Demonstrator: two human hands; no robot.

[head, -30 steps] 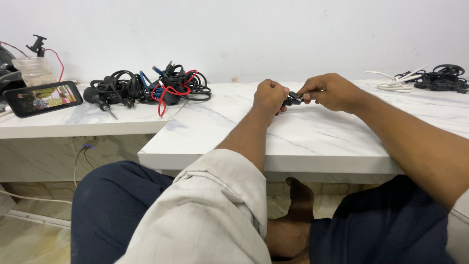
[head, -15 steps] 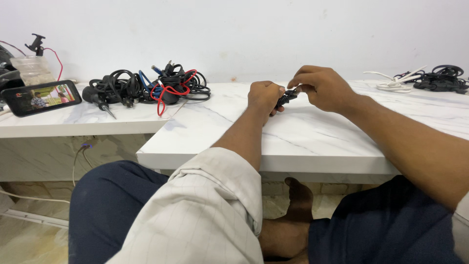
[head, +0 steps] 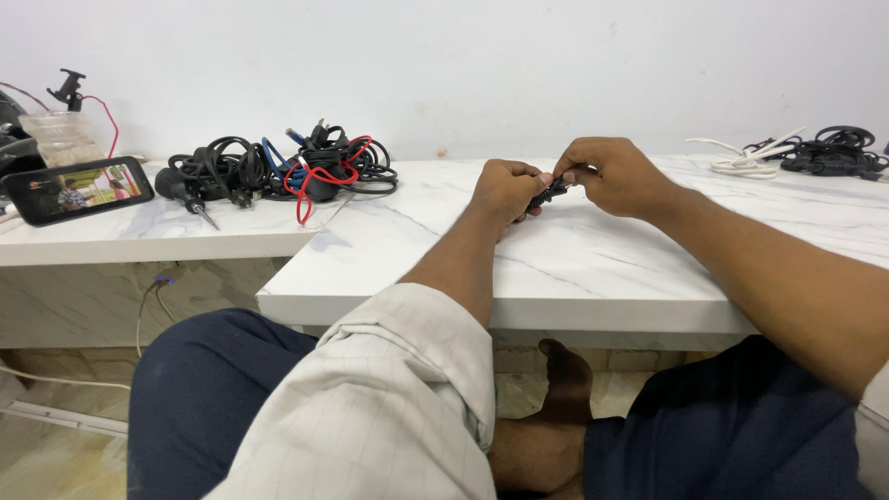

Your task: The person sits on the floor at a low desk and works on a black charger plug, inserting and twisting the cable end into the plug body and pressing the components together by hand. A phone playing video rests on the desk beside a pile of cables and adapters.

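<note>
The work surface is a white marble-pattern slab (head: 593,268) with grey veining, smooth and glossy, with a squared front edge running across the middle of the frame. A second, lower slab (head: 139,243) of the same finish extends toward the left edge of the frame.

At centre frame, slightly above the middle, both hands meet over the slab. The left hand (head: 505,188) is curled into a loose fist, knuckles up, its forearm emerging from a rolled, pale checked sleeve (head: 398,398). The right hand (head: 616,174) arches from the right, fingers bent downward. Between them sits a small black plug-like part (head: 548,193), hard and matte, largely hidden by the fingers; both hands pinch it at its ends. It is held just above the slab surface, whether touching cannot be determined.

In the upper left-centre lies a tangled heap of cables (head: 278,171), mostly black rubbery cord with red and blue strands. To its left, a phone (head: 77,190) with a lit screen lies on the lower slab, with a clear plastic container (head: 63,139) behind it. In the upper right, a white cable (head: 750,159) and a coil of black cable (head: 833,153) rest on the slab, well apart from the hands.
</note>
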